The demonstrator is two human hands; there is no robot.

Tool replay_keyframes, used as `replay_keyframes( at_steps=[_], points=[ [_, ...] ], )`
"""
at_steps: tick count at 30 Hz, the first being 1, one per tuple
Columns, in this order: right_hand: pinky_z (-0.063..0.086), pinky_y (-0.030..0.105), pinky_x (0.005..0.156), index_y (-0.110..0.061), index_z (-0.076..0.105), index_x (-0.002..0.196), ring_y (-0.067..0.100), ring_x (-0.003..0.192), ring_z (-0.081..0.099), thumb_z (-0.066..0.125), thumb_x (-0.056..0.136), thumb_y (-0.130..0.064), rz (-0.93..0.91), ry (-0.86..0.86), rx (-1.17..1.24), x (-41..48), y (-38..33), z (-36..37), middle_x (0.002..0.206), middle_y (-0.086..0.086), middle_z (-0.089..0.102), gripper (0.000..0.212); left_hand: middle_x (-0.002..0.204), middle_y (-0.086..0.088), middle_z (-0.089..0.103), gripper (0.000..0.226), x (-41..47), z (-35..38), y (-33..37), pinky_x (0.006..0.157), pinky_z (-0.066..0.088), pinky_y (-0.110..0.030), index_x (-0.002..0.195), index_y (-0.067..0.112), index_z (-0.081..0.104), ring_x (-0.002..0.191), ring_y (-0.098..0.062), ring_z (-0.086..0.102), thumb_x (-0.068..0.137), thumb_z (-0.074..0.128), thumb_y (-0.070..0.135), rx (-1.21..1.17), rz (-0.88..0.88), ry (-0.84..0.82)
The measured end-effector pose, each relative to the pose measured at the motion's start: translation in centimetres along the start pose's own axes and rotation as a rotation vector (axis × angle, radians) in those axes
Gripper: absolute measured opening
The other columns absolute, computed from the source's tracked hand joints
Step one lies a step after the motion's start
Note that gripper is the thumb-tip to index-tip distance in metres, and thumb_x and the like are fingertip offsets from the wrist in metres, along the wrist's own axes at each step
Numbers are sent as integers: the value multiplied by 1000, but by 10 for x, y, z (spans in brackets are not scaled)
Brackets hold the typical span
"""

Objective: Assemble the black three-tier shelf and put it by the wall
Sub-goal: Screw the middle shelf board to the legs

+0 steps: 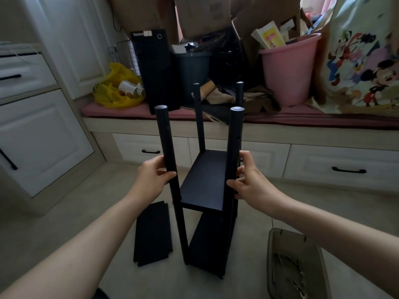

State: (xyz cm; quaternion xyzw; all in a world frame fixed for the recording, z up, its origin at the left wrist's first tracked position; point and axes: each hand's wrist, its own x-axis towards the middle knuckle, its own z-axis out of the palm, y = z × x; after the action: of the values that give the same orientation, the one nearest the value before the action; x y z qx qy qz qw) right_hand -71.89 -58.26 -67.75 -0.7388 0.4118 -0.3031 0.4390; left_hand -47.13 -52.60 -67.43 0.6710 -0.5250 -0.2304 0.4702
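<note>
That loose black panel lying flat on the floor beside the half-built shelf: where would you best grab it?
I'd take the loose shelf panel along its left long edge, coming from the left. It lies flat and thin on the floor, so fingers must slip under an edge, and the shelf frame stands close on its right.

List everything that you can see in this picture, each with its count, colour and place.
posts: 4, black, upright on the floor
mounted boards: 2, black, between the posts, one above the other
loose board: 1, black, flat on the floor, left of the posts
tray: 1, grey-brown, floor, near right
screws: several, dark, in the tray
bucket: 1, pink, on the bench, right
plastic bag: 1, yellow, on the bench, left
computer tower: 1, black, right of the plastic bag
left hand: 1, grips the near left post
right hand: 1, grips the near right post
</note>
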Motion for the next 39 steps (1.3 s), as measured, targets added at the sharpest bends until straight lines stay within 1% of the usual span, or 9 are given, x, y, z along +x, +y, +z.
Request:
replay_keyframes(
  at_steps=[10,12,14,16,19,24,26,34,39],
  points=[
    [60,43,81,-39,36,118,19,90,68,58,97,-11,-19,-38,-39,-2,9,-2,101,2,59,41,97,7,69,22,-6,7,-10,81,55,-24,112,18,66,91,-10,66,92,72,10,262,-4,49],
    [60,37,76,-36,42,115,15,89,68,59,97,-15,-14,-50,-41,-1,10,-4,101,-2,61,33,91,-3,73,14,-9,11,-11,69,53,-20,101,10,70,82,-17,70,97,68,23,396,-138,44],
    [58,31,75,-36,50,116,10,88,68,60,97,-18,-14,-69,-61,0,11,-5,101,-6,62,28,85,-9,74,30,-20,24,-13,60,55,-24,93,7,66,73,-19,73,100,62,36,430,-419,-147],
    [57,29,78,-38,53,115,9,88,68,61,97,-19,-10,-80,-67,1,11,-6,101,-9,63,27,85,-5,75,33,-34,43,-17,56,56,-24,97,10,63,68,-13,74,101,57,43,361,-601,-391],
    [57,28,79,-41,53,117,7,88,68,61,97,-20,-20,-90,-75,2,12,-6,100,-11,63,30,88,2,77,37,-48,75,-28,67,57,-23,112,14,69,80,-9,75,102,54,47,138,-659,-481],
    [56,27,78,-42,52,116,6,83,68,62,96,-19,-40,-79,-89,2,13,-5,96,-10,63,32,131,-9,63,53,-66,130,-52,111,40,-43,140,7,52,131,-28,55,102,53,44,-574,-917,-253],
    [57,30,82,-38,51,122,7,88,67,62,96,-18,-49,-80,-103,2,14,-5,97,-10,63,35,129,-4,63,49,-70,145,-56,116,33,-42,137,10,56,135,-27,51,101,56,43,-715,-889,-149],
    [55,21,77,-29,55,123,2,86,67,64,95,-18,-121,-71,-180,3,17,-5,96,-12,65,32,108,0,78,33,-68,160,-62,78,52,-22,123,13,64,97,-11,74,100,59,35,-867,-672,-126],
    [58,26,80,-30,53,127,2,86,68,64,94,-17,-121,-82,-160,3,18,-5,97,-10,66,37,113,-5,76,39,-71,167,-74,71,57,-17,128,7,61,102,-15,73,99,58,33,-908,-590,-106]
  ],
)
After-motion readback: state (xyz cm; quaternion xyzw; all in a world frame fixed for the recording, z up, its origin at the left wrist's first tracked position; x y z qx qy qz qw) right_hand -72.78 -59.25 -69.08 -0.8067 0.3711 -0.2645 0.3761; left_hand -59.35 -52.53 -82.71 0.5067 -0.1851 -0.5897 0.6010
